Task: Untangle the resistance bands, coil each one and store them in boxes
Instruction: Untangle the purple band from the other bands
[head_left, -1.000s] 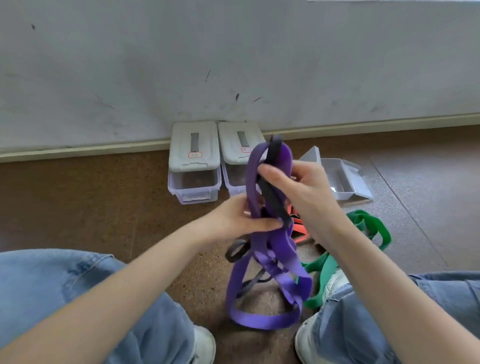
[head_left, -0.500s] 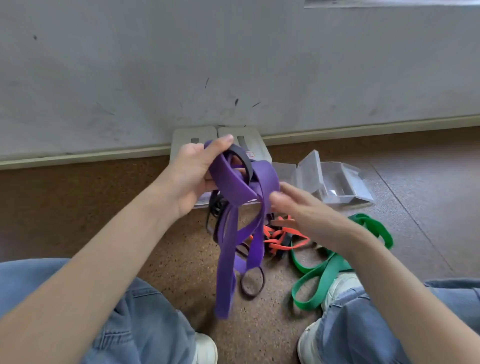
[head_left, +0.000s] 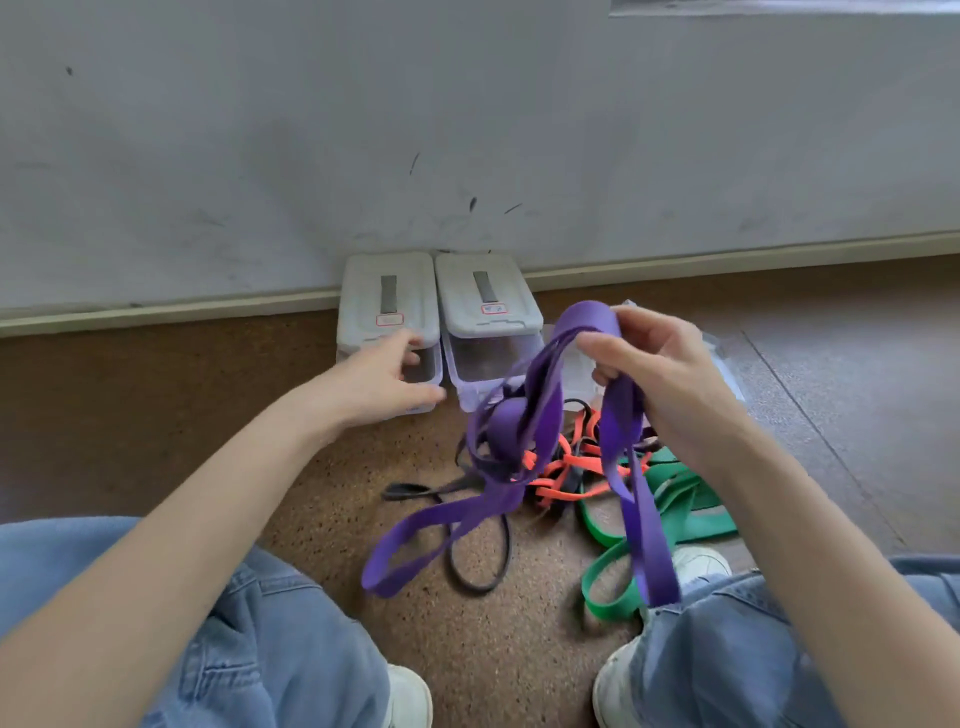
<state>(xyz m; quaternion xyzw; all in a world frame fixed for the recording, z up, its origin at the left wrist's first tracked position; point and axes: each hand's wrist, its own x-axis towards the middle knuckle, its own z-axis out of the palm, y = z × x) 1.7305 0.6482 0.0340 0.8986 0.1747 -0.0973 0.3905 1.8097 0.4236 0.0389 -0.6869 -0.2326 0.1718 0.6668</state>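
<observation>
The right hand (head_left: 657, 374) pinches the top fold of the purple band (head_left: 540, 415), whose loops hang straight down from the grip and drape onto the floor (head_left: 322, 467) toward the knees. Below the grip, a black band (head_left: 480, 571) and an orange band (head_left: 563, 467) thread through it. The left hand (head_left: 382, 376), spread and holding nothing, hovers left of the grip, level with the snarl. Boxes (head_left: 387, 312) stand beyond; open floor lies left.

Plain indoor room, scuffed grey wall (head_left: 467, 130) at the far side, pale baseboard (head_left: 727, 257), brown speckled floor (head_left: 156, 415), lidded plastic storage boxes (head_left: 387, 306) against the wall
</observation>
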